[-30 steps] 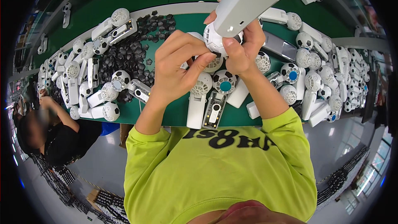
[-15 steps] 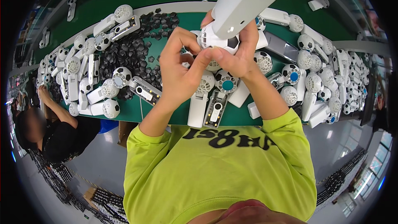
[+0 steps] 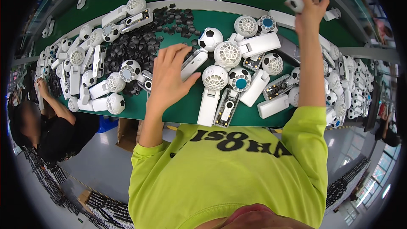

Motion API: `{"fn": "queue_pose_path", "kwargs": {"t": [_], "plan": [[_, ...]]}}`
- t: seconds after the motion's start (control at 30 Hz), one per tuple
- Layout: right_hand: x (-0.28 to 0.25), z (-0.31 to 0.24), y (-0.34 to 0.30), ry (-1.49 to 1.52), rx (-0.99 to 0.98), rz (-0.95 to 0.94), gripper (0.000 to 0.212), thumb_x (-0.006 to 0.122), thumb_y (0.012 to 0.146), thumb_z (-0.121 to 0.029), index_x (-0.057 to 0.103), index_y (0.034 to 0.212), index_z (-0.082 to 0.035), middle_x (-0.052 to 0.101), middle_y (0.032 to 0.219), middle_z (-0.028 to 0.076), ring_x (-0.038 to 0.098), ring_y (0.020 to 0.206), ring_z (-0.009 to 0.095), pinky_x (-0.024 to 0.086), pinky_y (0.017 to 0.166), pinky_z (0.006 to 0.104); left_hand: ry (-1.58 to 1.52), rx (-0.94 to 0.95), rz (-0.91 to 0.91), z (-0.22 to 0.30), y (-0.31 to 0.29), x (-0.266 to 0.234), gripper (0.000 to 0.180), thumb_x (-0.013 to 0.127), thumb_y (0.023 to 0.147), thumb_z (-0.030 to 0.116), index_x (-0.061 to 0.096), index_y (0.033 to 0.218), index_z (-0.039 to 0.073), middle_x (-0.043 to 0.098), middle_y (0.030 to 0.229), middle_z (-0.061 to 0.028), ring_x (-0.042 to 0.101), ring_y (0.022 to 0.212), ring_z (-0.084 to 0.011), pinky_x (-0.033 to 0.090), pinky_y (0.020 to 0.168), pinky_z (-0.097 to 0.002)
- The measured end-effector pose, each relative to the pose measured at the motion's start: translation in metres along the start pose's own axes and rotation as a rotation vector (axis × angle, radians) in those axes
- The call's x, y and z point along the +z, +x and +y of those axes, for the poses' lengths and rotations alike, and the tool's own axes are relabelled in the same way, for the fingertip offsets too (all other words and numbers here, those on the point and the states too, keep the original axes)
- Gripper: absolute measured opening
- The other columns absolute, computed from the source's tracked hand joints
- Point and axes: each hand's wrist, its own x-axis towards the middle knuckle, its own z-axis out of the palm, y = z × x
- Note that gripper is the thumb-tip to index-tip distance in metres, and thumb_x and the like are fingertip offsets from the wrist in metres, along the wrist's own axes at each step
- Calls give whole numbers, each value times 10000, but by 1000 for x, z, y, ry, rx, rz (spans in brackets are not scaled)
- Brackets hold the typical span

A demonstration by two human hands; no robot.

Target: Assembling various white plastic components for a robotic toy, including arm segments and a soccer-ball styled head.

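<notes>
My right hand (image 3: 311,10) is stretched out at the far right, over the green strip beyond the table's pale rail. Its fingers are closed round a white device with a football-patterned ball head (image 3: 295,1) and a long flat handle. Over the middle of the table hangs my left hand (image 3: 169,74), open with the fingers apart and nothing in it. Close beside its fingers lies another such device, with a white handle (image 3: 195,62) and a black-and-white ball head (image 3: 210,39). Several more, some with open grille heads (image 3: 229,54), lie to its right.
Small black pentagon pieces (image 3: 135,44) are heaped left of centre. Devices crowd both ends of the green table (image 3: 174,112); one open handle (image 3: 227,108) shows its circuit board. A pale rail (image 3: 212,5) edges the far side. A co-worker (image 3: 55,123) sits at the left.
Both hands were together at the middle on the device. My right hand has carried it to the far right, past the rail; my left hand has let go and opened.
</notes>
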Motion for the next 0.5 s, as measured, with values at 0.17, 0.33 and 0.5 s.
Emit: {"fn": "queue_pose_path", "kwargs": {"t": [0.17,0.33,0.5], "plan": [[-38,-6,40,-601,416,52,790,742,839,-178,248,1445,-68,507,1294,192,585,1090,301,561,848,450,142,-110,10,-3,-15,28,469,799,668,122,627,1092,21,579,1161,-49,503,1098,-263,377,900,-421],[-6,4,22,-959,-454,-235,700,763,813,-283,422,1384,-65,452,1392,161,533,1189,300,418,1038,404,267,-18,168,-6,-22,34,410,792,682,118,645,1054,31,599,1155,-37,550,1037,-235,390,865,-414],[97,-51,-98,-600,-468,-864,627,775,736,-180,536,1305,-66,559,1288,134,541,1199,286,414,1029,374,340,166,418,-17,-22,31,408,783,692,108,643,1069,38,640,1121,-35,598,959,-228,407,847,-407]]}}
